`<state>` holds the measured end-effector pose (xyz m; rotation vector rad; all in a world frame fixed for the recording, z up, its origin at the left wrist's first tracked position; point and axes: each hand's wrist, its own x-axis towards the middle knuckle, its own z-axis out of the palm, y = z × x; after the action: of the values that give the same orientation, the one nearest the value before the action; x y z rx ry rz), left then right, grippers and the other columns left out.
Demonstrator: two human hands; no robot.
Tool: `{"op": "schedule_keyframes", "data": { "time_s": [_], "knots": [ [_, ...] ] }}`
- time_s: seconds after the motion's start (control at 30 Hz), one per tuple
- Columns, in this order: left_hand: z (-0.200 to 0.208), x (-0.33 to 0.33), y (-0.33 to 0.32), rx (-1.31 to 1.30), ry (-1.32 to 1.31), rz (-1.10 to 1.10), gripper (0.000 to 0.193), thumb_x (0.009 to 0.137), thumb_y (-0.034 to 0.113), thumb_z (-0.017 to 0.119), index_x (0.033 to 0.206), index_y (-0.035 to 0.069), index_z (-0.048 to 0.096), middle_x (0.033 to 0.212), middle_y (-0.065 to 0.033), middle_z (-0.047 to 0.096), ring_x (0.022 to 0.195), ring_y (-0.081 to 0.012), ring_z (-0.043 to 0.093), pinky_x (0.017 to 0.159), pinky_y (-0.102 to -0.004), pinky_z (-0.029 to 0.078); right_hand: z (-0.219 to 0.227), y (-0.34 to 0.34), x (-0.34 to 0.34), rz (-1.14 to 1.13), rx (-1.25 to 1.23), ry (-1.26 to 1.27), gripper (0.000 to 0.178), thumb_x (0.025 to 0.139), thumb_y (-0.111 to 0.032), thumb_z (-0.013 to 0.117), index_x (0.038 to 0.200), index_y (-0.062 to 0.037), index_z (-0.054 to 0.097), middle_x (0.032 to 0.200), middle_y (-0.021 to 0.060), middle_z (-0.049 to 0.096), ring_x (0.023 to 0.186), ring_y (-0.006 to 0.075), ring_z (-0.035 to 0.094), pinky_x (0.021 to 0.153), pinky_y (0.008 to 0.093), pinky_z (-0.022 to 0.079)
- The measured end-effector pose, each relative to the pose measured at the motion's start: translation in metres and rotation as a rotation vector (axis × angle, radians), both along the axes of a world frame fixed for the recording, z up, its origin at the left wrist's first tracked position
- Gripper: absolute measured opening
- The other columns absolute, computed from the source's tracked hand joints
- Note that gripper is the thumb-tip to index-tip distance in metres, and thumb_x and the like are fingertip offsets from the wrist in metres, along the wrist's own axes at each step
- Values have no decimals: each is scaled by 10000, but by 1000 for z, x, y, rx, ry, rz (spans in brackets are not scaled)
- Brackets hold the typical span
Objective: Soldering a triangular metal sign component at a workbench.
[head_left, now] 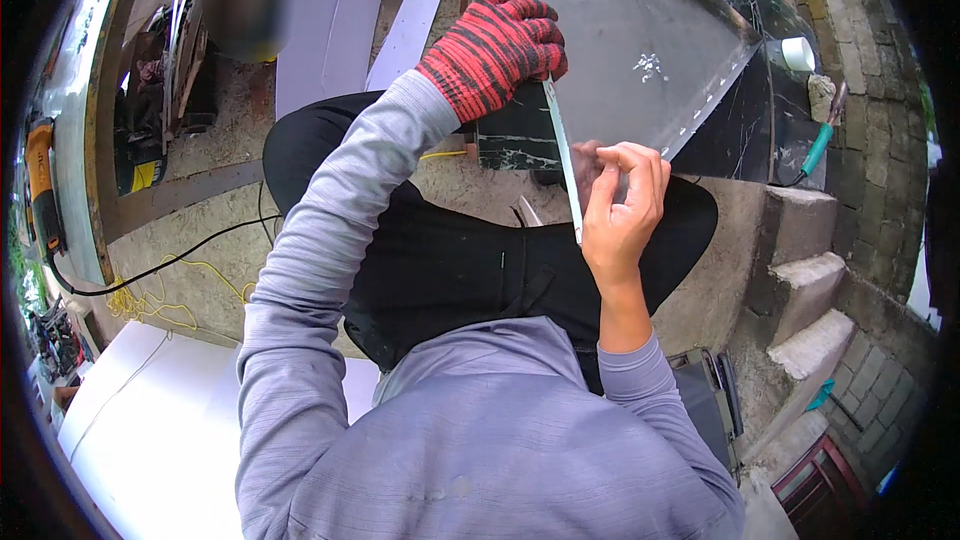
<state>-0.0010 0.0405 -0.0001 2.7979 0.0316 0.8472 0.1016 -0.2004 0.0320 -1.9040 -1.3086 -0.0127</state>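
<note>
My left hand (497, 52), in a red and black striped glove, closes over the long edge of a grey, glossy sheet (690, 25). A pale narrow strip (562, 145) runs along that edge, from the far side down to the near corner above my lap. By this corner is my bare right hand (628, 208), its thumb and fingers curled together in a pinch. Whatever lies between those fingertips is too small or hidden to make out. Beneath the sheet shows a black, marble-patterned surface (735, 125).
A white roll (797, 54) and a teal-handled tool (820, 145) lie on the far right. Concrete steps (805, 275) descend nearby. On the left are an orange and black power tool (42, 175), its black cable (180, 255), yellow cord (150, 308) and white boards (130, 410).
</note>
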Motion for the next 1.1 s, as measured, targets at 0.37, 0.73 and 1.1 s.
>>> {"op": "schedule_keyframes", "data": {
  "time_s": [0.37, 0.73, 1.1],
  "knots": [
    [-25, 6, 19, 569, -319, -8, 132, 782, 272, 669, 914, 261, 673, 1034, 27, 675, 1098, -263, 662, 918, -450, 516, 0, 0, 3, 0, 5, -14, 194, 850, 97, 615, 964, -50, 668, 970, 69, 684, 945, 286, 610, 861, 399, 470],
    [-29, 6, 21, 367, -234, -25, 124, 777, 258, 677, 901, 256, 677, 1018, 22, 675, 1071, -264, 663, 908, -445, 516, -1, 0, 3, 9, -1, -10, 198, 841, 95, 613, 968, -45, 672, 977, 82, 679, 947, 295, 609, 864, 410, 473],
    [-28, 0, 18, 164, -146, -31, 116, 772, 244, 684, 888, 251, 680, 1001, 17, 675, 1045, -264, 663, 897, -439, 517, -2, -1, 3, 14, 2, -4, 181, 853, 77, 611, 973, -45, 669, 985, 84, 680, 960, 290, 609, 872, 403, 470]
  ]
}}
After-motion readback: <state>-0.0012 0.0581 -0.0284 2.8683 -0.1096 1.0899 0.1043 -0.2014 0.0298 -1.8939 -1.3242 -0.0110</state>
